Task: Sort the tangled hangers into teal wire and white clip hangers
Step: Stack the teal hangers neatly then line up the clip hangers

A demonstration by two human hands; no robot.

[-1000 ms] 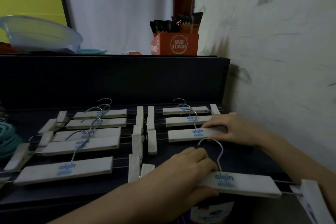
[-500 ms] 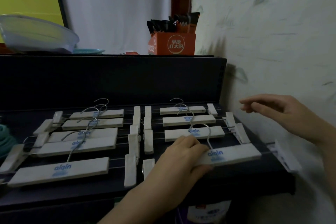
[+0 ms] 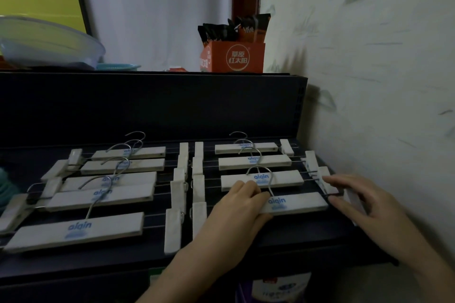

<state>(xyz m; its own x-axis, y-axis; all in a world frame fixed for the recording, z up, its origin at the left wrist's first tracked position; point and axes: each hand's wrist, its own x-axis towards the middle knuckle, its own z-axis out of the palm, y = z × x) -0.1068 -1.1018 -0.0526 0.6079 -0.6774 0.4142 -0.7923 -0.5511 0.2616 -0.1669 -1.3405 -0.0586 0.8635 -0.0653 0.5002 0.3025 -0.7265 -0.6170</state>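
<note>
White clip hangers (image 3: 294,202) flat in two cols on dark shelf (image 3: 270,243), hooks pointing back. Teal wire hangers (image 3: 6,190) barely visible at left edge.

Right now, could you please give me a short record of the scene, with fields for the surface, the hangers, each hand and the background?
surface: dark shelf beside a wall
left column: five white clip hangers, laid flat
right column: four white clip hangers, laid flat
teal hangers: a pile at the far left edge, mostly out of view
left hand: resting on the left end of the nearest right-column hanger
right hand: by that hanger's right clip; contact unclear
background: orange box, clear bowl
</note>
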